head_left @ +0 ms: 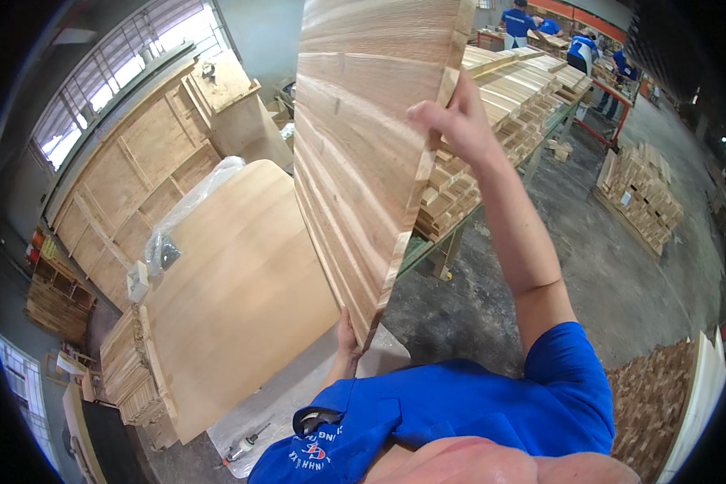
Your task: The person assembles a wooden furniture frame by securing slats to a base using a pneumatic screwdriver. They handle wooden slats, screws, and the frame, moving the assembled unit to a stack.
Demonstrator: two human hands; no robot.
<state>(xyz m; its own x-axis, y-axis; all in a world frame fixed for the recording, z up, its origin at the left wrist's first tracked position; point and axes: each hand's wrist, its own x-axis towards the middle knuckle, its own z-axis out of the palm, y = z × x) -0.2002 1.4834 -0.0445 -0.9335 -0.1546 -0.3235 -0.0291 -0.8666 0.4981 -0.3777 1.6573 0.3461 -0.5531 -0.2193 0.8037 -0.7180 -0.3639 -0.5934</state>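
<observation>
A large edge-glued wooden panel point(367, 145) is held up on edge in front of me, tilted, its streaky grain facing left. Wrapped over its right edge, high up, is my right hand point(465, 127), with the thumb lying on the broad face. Down at the lower corner my left hand point(347, 337) grips the panel's edge; most of its fingers are hidden behind the wood. Left of the panel lies a wide, pale board point(234, 282) with a rounded corner.
Clear plastic wrap point(189, 206) and a small white box point(138, 281) sit along the pale board's far edge. Stacked wooden slats point(512, 97) fill a green-framed table behind the panel. A slat pile point(639, 198) stands on the floor at right. Several people point(582, 50) in blue work far back.
</observation>
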